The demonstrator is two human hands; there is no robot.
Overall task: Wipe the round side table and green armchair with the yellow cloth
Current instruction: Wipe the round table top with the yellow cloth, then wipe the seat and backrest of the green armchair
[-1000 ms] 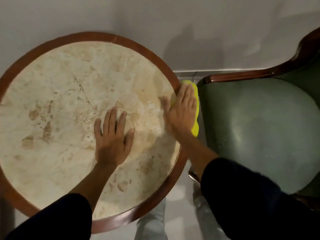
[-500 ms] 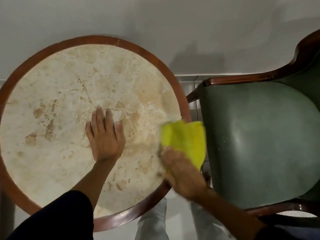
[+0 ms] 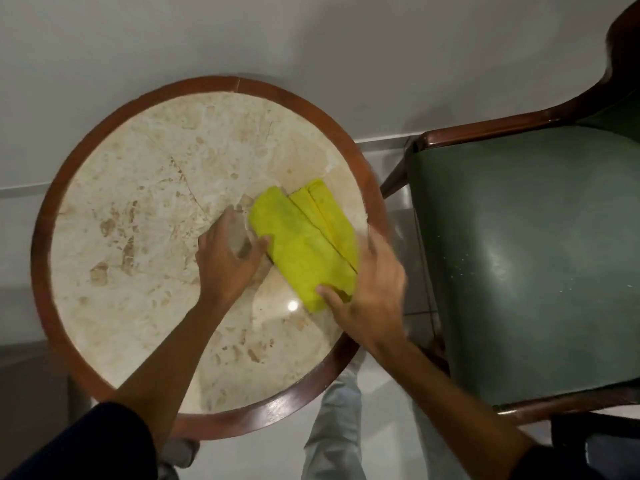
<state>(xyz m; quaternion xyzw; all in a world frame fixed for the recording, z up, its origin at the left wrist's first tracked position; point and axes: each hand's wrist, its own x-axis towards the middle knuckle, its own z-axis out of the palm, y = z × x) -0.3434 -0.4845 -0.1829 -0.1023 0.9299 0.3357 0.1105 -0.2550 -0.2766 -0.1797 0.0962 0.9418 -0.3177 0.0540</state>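
The round side table point(image 3: 114, 209) has a beige marble top inside a red-brown wooden rim. A folded yellow cloth point(image 3: 304, 237) lies over the right half of the top. My right hand point(image 3: 370, 296) grips the cloth's near right corner, thumb on top. My left hand point(image 3: 228, 254) is at the cloth's left edge, fingers curled and touching it; whether it pinches the cloth is blurred. The green armchair point(image 3: 540, 258) with dark wooden arms stands right of the table.
A pale wall point(image 3: 311, 36) rises just behind the table and chair. My legs in light trousers point(image 3: 332, 427) stand on the tiled floor between table and chair. A narrow gap separates the table rim from the chair's arm.
My right hand carried the cloth from the table's right rim back onto the marble top. My left hand lifted from lying flat on the marble and moved right to the cloth's edge.
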